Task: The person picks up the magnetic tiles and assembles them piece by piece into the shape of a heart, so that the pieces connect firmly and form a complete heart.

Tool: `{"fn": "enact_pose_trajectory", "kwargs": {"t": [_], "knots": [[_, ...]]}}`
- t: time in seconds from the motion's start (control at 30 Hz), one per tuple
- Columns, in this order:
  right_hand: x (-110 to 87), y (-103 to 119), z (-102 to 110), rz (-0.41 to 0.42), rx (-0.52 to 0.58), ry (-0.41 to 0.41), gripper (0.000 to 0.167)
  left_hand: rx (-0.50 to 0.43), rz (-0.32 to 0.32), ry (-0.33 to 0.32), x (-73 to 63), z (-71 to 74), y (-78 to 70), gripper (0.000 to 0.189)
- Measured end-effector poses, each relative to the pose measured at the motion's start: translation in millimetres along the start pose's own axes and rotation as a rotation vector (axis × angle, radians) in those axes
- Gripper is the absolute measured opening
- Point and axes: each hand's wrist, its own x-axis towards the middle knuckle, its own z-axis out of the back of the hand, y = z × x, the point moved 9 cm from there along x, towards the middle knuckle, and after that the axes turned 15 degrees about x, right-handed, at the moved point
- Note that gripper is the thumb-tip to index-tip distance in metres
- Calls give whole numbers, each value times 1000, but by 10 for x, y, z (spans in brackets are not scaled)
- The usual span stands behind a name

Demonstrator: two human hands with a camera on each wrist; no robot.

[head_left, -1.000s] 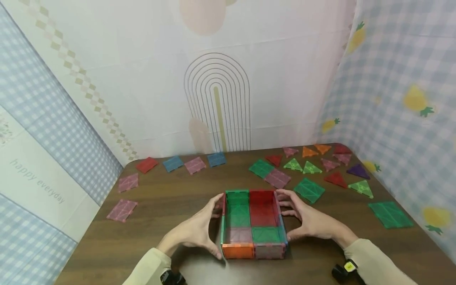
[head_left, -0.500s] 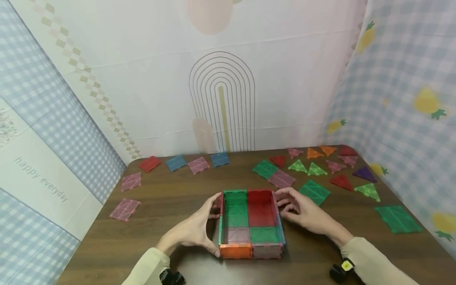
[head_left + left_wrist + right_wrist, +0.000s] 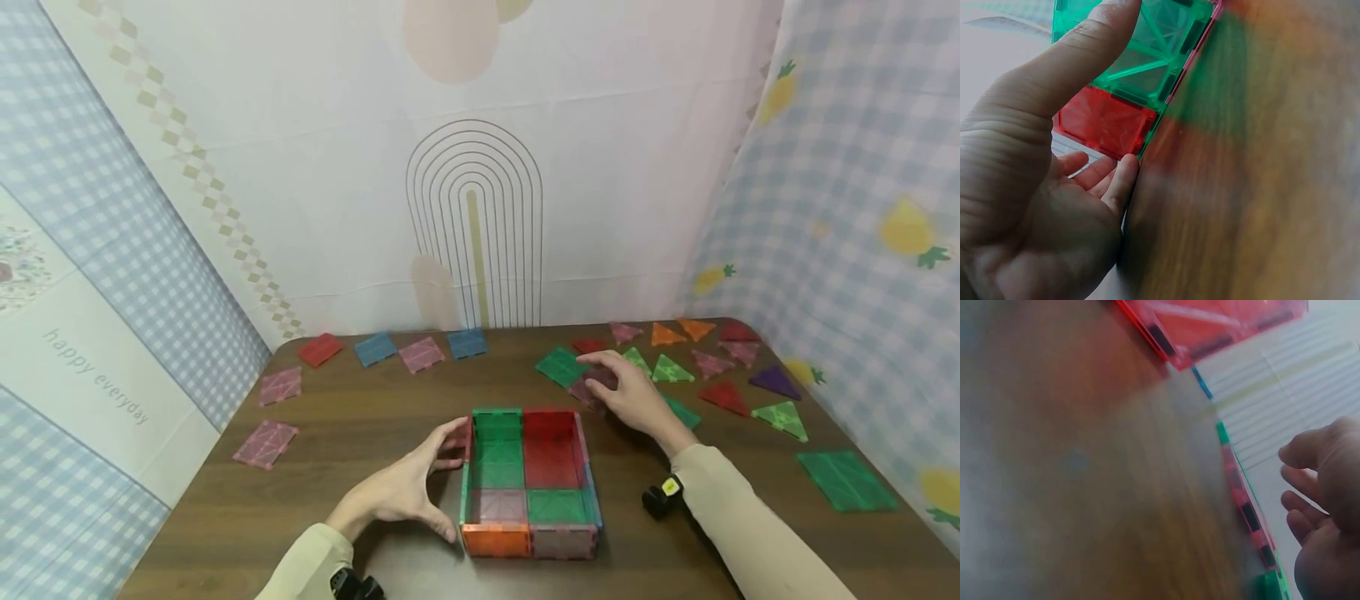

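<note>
A low open box of translucent magnetic tiles (image 3: 497, 542) stands at the front middle of the table, with green, red, orange and pinkish panels. My left hand (image 3: 401, 492) spreads along its left side, thumb and fingers apart; in the left wrist view the fingertips lie close to a red tile (image 3: 1107, 122), beside a green one (image 3: 1147, 81). Whether they touch is hard to tell. Beyond the box's far right corner, my right hand (image 3: 633, 396) hovers over a pink square tile (image 3: 583, 393), partly hiding it. In the right wrist view its fingers bend loosely around nothing.
Square tiles, such as a blue one (image 3: 375, 349) and a pink one (image 3: 266, 443), lie flat along the back and left. Triangles, including a purple one (image 3: 776, 382), and a large green square (image 3: 847, 481) lie at the right. Fabric curtains (image 3: 337, 167) rise behind the table.
My right hand has left the box's right side and moved away from me to the pink and green squares. My left hand stays by the box's left side.
</note>
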Motion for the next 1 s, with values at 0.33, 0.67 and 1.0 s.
{"fn": "enact_pose_trajectory", "kwargs": {"t": [0.33,0.67,1.0], "knots": [[-20,-2,-135,84,-150,174,40,59,11,-23,-2,5,1,149],[-30,55,-164,100,-194,197,42,81,21,-22,17,22,0,146],[-58,79,-214,70,-178,288,56,84,8,-33,11,11,-1,147]]}}
